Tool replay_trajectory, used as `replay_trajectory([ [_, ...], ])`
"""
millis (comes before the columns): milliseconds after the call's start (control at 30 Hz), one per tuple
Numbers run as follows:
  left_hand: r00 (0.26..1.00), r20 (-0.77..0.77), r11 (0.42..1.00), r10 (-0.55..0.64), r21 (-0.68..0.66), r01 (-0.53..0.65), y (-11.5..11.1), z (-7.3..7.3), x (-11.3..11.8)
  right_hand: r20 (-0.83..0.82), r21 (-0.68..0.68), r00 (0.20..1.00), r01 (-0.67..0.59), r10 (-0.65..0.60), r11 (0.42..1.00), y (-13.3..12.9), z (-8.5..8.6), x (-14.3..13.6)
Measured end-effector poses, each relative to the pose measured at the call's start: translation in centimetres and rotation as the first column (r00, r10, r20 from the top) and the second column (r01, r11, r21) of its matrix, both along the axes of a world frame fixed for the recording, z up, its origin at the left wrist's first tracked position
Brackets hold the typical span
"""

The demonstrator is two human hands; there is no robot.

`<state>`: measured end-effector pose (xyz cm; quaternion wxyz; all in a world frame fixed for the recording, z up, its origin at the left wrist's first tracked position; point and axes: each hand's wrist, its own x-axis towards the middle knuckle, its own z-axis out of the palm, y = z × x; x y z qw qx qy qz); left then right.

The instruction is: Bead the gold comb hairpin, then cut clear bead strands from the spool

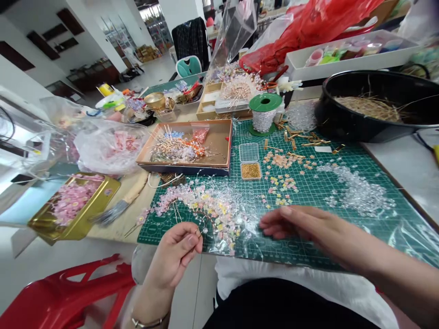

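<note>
Pinching a thin wire [198, 232] at the front edge of the mat [240, 132], left hand [180, 249] has a tight fingertip grip. Spray [206, 203] of pink and yellow flowers lies on the mat at 1 o'clock of it; can't tell if the wire is joined on. Right hand [298, 223] is over the mat at 4 o'clock of the spray, grip loose, fingers extended, nothing seen in it; tips blurred.

Risks, as judged: wire is hair-thin and held by the tips only, so a small slip could drop it off the mat edge. A tug while it's caught in the spray could bend stems or pull flowers loose. Right hand is low and near loose flowers [284, 185] at 11 o'clock; a careless sweep could scatter them. Clear beads [365, 194] at 2 o'clock sit in an open heap, likely to roll if the forearm brushes them. Bead box [250, 171] at 10 o'clock has its lid up; a knock could spill gold beads among the flowers.
</note>
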<state>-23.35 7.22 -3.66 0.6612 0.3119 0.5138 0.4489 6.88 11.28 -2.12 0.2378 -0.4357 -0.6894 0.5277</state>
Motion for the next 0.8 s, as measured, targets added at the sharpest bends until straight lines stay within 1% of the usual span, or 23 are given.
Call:
replay_trajectory([
  [33, 1.0, 0.026, 1.0, 0.011, 0.009, -0.011, 0.0, 0.1, 0.0, -0.027, -0.02, 1.0, -0.015, 0.015, 1.0, 0.4, -0.1, -0.9],
  [67, 0.998, 0.057, 1.0, 0.022, 0.018, -0.024, 0.0, 0.2, 0.0, 0.003, 0.008, 1.0, -0.019, 0.019, 1.0, 0.8, -0.2, -1.6],
  [100, 0.995, 0.091, 0.999, 0.034, 0.027, -0.036, -0.1, 0.2, -0.1, 0.078, 0.085, 0.997, -0.007, 0.0, 0.996, 1.1, -0.3, -2.2],
  [133, 0.991, 0.128, 0.998, 0.045, 0.036, -0.05, -0.1, 0.2, -0.3, 0.176, 0.192, 0.984, 0.002, -0.036, 0.981, 1.4, -0.5, -2.7],
  [167, 0.984, 0.168, 0.997, 0.054, 0.04, -0.061, -0.2, 0.2, -0.5, 0.266, 0.314, 0.961, -0.013, -0.075, 0.949, 1.6, -0.6, -3.1],
  [233, 0.966, 0.251, 0.996, 0.068, 0.034, -0.079, -0.3, 0.1, -0.9, 0.407, 0.519, 0.904, -0.112, -0.13, 0.847, 1.8, -1.1, -3.9],
  [267, 0.956, 0.284, 0.996, 0.074, 0.028, -0.085, -0.3, 0.1, -1.1, 0.461, 0.589, 0.877, -0.185, -0.138, 0.787, 1.8, -1.3, -4.3],
  [333, 0.946, 0.315, 0.996, 0.077, 0.018, -0.087, -0.4, 0.0, -1.4, 0.545, 0.665, 0.824, -0.312, -0.155, 0.678, 1.8, -1.8, -5.2],
  [367, 0.947, 0.312, 0.997, 0.072, 0.017, -0.081, -0.4, -0.1, -1.4, 0.575, 0.679, 0.801, -0.355, -0.166, 0.642, 1.8, -2.0, -5.7],
  [400, 0.951, 0.302, 0.997, 0.064, 0.019, -0.073, -0.4, -0.1, -1.5, 0.594, 0.686, 0.786, -0.38, -0.175, 0.621, 1.9, -2.2, -6.2],
  [467, 0.958, 0.283, 0.998, 0.045, 0.024, -0.054, -0.4, -0.2, -1.5, 0.612, 0.686, 0.772, -0.41, -0.171, 0.602, 2.2, -2.4, -7.2],
  [600, 0.955, 0.296, 0.998, 0.032, 0.039, -0.045, -0.5, 0.2, -1.5, 0.681, 0.645, 0.729, -0.561, -0.059, 0.52, 3.5, -2.6, -8.9],
  [667, 0.95, 0.308, 0.996, 0.046, 0.055, -0.066, -0.6, 0.8, -1.9, 0.713, 0.618, 0.701, -0.619, -0.014, 0.484, 4.1, -2.8, -9.4],
  [700, 0.947, 0.315, 0.994, 0.057, 0.072, -0.083, -0.7, 1.3, -2.1, 0.723, 0.61, 0.691, -0.633, -0.009, 0.476, 4.4, -2.8, -9.6],
  [800, 0.935, 0.346, 0.98, 0.084, 0.139, -0.14, -1.1, 3.2, -3.2, 0.736, 0.606, 0.677, -0.638, -0.029, 0.475, 5.0, -3.0, -10.2],
])
